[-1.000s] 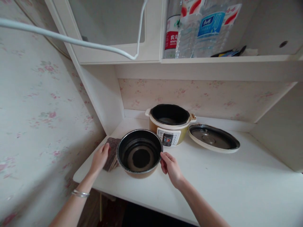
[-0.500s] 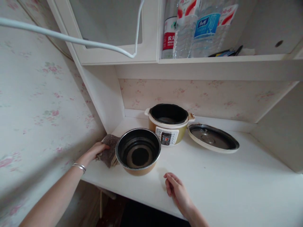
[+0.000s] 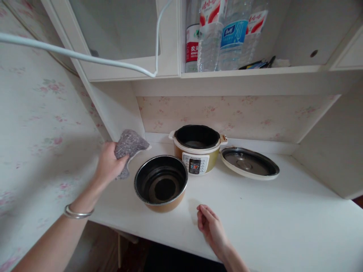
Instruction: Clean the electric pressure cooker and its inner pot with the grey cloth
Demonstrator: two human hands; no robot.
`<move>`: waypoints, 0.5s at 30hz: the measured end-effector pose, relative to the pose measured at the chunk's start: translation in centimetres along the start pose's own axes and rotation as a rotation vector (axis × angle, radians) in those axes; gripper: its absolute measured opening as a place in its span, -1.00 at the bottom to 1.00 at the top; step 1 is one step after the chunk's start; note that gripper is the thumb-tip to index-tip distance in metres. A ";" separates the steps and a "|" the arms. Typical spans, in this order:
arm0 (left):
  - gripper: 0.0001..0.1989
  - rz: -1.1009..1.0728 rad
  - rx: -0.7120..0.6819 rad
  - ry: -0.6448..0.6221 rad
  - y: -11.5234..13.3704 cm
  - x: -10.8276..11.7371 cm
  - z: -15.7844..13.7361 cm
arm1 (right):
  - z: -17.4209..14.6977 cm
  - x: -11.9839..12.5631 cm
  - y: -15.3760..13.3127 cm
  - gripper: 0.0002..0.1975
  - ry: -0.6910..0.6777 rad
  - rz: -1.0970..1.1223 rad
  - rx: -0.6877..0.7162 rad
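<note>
My left hand (image 3: 109,160) grips a grey cloth (image 3: 130,145), held up off the counter to the left of the inner pot (image 3: 170,206). This pot is dark inside and gold outside, and it stands upright on the counter. Behind it sits the cooker body (image 3: 212,160), open at the top, with a control panel on its front. Its detached lid (image 3: 245,162) lies underside up on the right. Over the counter's front part, my right hand (image 3: 210,226) has its fingers curled together; whether anything is inside them is hidden.
The white counter (image 3: 269,219) ends at a front edge close to me. Overhead, a cupboard shelf (image 3: 255,70) carries several plastic bottles (image 3: 211,45). A white cable (image 3: 93,58) crosses the upper left, and a papered wall (image 3: 42,124) borders the left side.
My left hand has lifted the grey cloth from the counter, raising it up beside the pot. My right hand stays nearly in place. The view has shifted slightly.
</note>
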State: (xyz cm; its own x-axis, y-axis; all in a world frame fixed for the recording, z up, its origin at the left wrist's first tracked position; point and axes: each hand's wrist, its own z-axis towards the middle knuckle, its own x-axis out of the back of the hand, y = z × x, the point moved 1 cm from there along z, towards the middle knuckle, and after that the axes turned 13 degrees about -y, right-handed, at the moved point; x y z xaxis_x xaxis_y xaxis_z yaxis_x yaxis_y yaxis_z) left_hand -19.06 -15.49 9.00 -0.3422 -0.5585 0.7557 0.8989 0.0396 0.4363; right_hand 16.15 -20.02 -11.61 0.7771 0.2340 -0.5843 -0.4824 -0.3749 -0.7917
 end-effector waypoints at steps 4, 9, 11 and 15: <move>-0.84 -0.008 -0.290 -0.072 6.1 -0.3 -4.4 | -1.8 -5.3 -5.7 -0.73 -0.132 -0.120 0.106; -0.64 0.091 -0.412 -0.034 10.9 -3.4 -9.6 | -3.3 -12.4 -10.3 -0.50 -0.551 -0.202 0.013; -0.65 0.131 -0.392 -0.003 11.3 -4.5 -10.6 | -2.8 -13.6 -9.9 -0.49 -0.542 -0.183 -0.041; -0.65 0.100 -0.429 -0.012 11.3 -5.8 -11.8 | -0.7 -14.3 -8.7 -0.58 -0.400 -0.073 -0.011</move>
State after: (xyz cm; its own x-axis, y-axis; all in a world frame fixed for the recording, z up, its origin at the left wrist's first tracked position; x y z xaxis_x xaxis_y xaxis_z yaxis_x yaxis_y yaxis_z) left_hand -3.68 -21.57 3.83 -0.2488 -0.5597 0.7905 0.9591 -0.2561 0.1205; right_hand 9.55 -20.73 3.79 0.5897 0.5897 -0.5518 -0.4260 -0.3534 -0.8329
